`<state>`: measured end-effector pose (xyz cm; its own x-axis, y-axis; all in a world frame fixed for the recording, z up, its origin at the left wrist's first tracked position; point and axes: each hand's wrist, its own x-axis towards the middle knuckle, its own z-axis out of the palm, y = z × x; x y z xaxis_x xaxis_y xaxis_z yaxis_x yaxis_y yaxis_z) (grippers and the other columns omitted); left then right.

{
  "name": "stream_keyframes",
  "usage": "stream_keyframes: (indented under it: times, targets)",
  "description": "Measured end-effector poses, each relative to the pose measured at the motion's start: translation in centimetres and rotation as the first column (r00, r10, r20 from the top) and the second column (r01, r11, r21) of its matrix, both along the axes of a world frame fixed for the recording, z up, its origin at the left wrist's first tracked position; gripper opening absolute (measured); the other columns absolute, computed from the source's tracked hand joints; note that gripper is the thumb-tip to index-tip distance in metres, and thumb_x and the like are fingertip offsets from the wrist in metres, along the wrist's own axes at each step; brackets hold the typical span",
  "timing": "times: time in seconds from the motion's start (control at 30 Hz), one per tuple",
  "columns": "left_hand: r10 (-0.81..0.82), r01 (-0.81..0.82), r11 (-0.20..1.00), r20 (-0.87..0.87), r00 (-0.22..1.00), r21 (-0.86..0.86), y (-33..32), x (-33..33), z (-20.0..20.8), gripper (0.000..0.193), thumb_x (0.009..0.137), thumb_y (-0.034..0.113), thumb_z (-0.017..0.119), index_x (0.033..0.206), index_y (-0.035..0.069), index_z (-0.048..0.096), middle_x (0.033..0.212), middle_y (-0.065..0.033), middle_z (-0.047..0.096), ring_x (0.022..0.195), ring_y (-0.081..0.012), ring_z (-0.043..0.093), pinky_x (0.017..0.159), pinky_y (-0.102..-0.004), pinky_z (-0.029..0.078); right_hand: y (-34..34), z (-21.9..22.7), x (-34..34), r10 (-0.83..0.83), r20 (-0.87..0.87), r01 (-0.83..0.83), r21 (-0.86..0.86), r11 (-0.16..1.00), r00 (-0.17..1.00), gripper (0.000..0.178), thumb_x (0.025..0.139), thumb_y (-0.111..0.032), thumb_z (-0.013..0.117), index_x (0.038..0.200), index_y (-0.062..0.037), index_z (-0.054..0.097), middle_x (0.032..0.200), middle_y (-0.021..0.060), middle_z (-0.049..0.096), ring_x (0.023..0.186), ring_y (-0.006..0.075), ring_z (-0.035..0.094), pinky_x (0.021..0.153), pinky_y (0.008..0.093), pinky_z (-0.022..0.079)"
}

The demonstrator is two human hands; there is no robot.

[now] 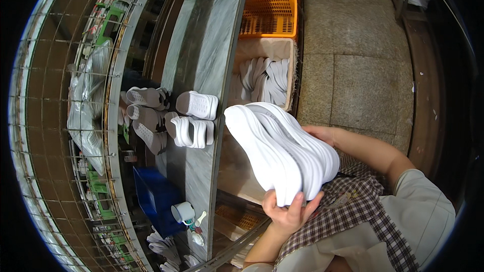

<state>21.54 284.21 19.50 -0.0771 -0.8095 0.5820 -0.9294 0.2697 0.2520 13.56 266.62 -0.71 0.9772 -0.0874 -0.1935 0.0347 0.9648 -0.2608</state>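
A stack of white shoe soles (272, 146) is held tilted between both hands, in front of my checked apron. My left hand (290, 214) grips the lower end, its fingers and thumb curled round the edges. My right hand (320, 133) supports the stack from its far side, with most of its fingers hidden behind the soles. Left of the stack, several short piles of soles, white ones (194, 131) and grey-lined ones (148, 121), stand on the marble-patterned table (196, 45).
Beyond the table edge stand an orange crate (272, 0) and a lined bin (291, 78) of white soles (267, 78). A blue bin (156, 199) and a white mug (182, 212) are at the near left. A wire-mesh rack (55, 121) lines the far left.
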Motion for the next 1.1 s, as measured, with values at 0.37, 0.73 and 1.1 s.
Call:
stream_keyframes:
  times: [0.37,0.73,1.1]
  targets:
    - [0.295,0.021,0.846,-0.499,0.815,0.533,-3.6,20.0,-0.3,0.123,0.057,0.043,0.085,0.146,0.005,0.009,0.149,-0.0199,0.02,0.136,-0.035,0.022,0.111,-0.0434,0.02,-0.3,0.1,0.5,0.394,-0.263,-0.385,0.088,0.919,0.881,0.033,0.083,-0.025,0.065,0.106,-0.0013,0.065,0.104,0.0091,0.067,0.084,0.0171,0.065,0.081,0.0298,0.052]
    - [0.609,0.87,0.106,-0.723,0.327,0.482,9.1,18.4,-16.0,0.104,0.065,0.02,0.08,0.145,0.004,0.015,0.145,-0.012,0.025,0.133,-0.0235,0.024,0.109,-0.0349,0.02,8.1,-8.1,1.2,0.825,-0.188,-0.808,0.174,0.562,0.533,0.054,0.092,-0.041,0.051,0.133,-0.0065,0.044,0.132,-0.0009,0.051,0.114,0.0138,0.052,0.1,0.0327,0.039]
    - [0.807,0.669,0.503,-0.574,-0.138,0.548,25.9,24.7,-20.8,0.104,0.059,0.019,0.084,0.141,0.005,0.022,0.135,-0.0134,0.037,0.127,-0.026,0.035,0.105,-0.0392,0.029,11.6,-11.7,7.1,0.672,-0.487,-0.707,0.147,0.692,0.558,0.069,0.091,-0.061,0.036,0.14,-0.0129,0.036,0.141,0.0125,0.04,0.122,0.0258,0.047,0.098,0.0486,0.04]
